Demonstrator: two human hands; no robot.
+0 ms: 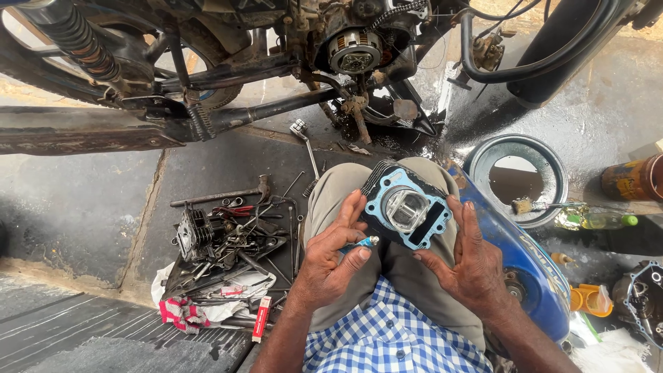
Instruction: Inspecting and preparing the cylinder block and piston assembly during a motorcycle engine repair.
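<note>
On my lap rests a black engine cylinder block [407,207] with a light blue gasket on its face and a shiny bore in the middle. My left hand [333,259] touches its left side and pinches a small blue tube [364,242] between thumb and fingers. My right hand [469,259] lies spread against the block's right edge, fingers straight. I sit in khaki trousers and a blue checked shirt.
A stripped motorcycle [290,62] stands ahead with its clutch [354,54] exposed. Several tools and a cylinder head [193,235] lie in a pile at left. A ratchet [304,138] lies on the floor. A blue fuel tank [525,255], a metal basin [518,173] and bottles are at right.
</note>
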